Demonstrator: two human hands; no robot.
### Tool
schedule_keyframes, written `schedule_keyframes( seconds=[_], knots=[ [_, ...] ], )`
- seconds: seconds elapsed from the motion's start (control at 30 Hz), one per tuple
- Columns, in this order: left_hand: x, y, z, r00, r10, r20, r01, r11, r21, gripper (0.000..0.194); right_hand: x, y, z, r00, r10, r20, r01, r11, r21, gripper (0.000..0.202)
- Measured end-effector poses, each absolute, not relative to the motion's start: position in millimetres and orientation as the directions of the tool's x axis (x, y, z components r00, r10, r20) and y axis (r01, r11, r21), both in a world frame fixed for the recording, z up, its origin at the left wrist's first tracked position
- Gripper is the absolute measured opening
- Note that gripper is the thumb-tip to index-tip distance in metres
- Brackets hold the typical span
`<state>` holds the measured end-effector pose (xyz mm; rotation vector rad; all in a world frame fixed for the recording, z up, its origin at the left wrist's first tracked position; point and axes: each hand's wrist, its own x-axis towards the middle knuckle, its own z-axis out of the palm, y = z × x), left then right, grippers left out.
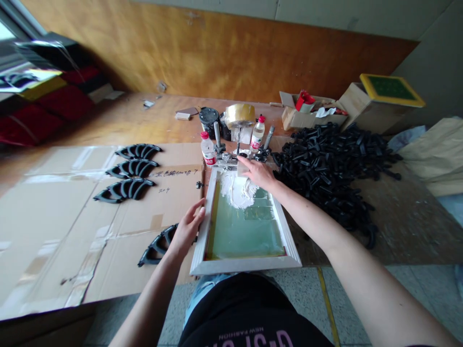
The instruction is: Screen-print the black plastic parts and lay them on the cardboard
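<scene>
Wooden table (152, 120) ran across the view, its left part covered by flattened cardboard (72, 226). To the right lay a big pile of black plastic parts (333, 168), well apart from the cardboard. Between them, at the near edge, sat a white-framed printing screen (244, 262) with green mesh, its far end clamped in a metal hinge fixture (237, 156). White ink (237, 190) was smeared over the far part of the mesh. Four black curved pieces (125, 189) lay on the cardboard: three in a column at the far left, one (157, 246) just beside the screen's left rail. Behind the fixture stood two small bottles with red caps (208, 149), a roll of tape (239, 114) and a dark can (209, 118). Open boxes (311, 115) and a box topped by a yellow-framed screen (392, 89) stood at the far right. Left hand (188, 226) was loosely curled on the screen's left rail, fingers touching the frame, not clenched. Right hand (258, 173) rested at the screen's far end over the ink, fingers spread on a pale block-like tool; whether it gripped it, could not tell.
</scene>
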<state>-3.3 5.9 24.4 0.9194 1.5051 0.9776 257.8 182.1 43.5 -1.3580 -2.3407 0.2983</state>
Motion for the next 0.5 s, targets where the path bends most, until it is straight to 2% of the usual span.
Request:
schedule_keyframes(
  seconds=[0.1,0.2,0.27,0.33,0.43,0.5],
  knots=[
    [-4,19,59,-0.114,0.95,-0.291,0.011,0.294,0.956,0.063,289,213,51,-0.236,0.925,0.296,0.821,0.353,-0.449,0.058],
    [2,45,85,-0.155,0.982,-0.109,-0.098,0.095,0.991,0.059,332,213,36,0.045,0.949,0.312,0.818,0.144,-0.556,0.037],
    [11,65,96,-0.177,0.983,-0.045,-0.181,0.013,0.983,0.06,346,196,14,0.132,0.962,0.24,0.804,0.038,-0.593,0.025],
    [21,79,98,-0.217,0.974,-0.068,-0.251,0.012,0.968,0.061,342,170,-12,0.019,0.988,0.151,0.798,0.076,-0.598,0.019],
    [40,74,77,-0.303,0.943,-0.142,-0.337,0.034,0.941,0.058,315,132,-38,-0.323,0.941,0.107,0.784,0.329,-0.527,0.028],
    [54,54,51,-0.189,0.936,-0.296,-0.362,0.214,0.907,0.056,294,110,-42,-0.414,0.9,0.137,0.796,0.43,-0.426,0.028]
  ],
)
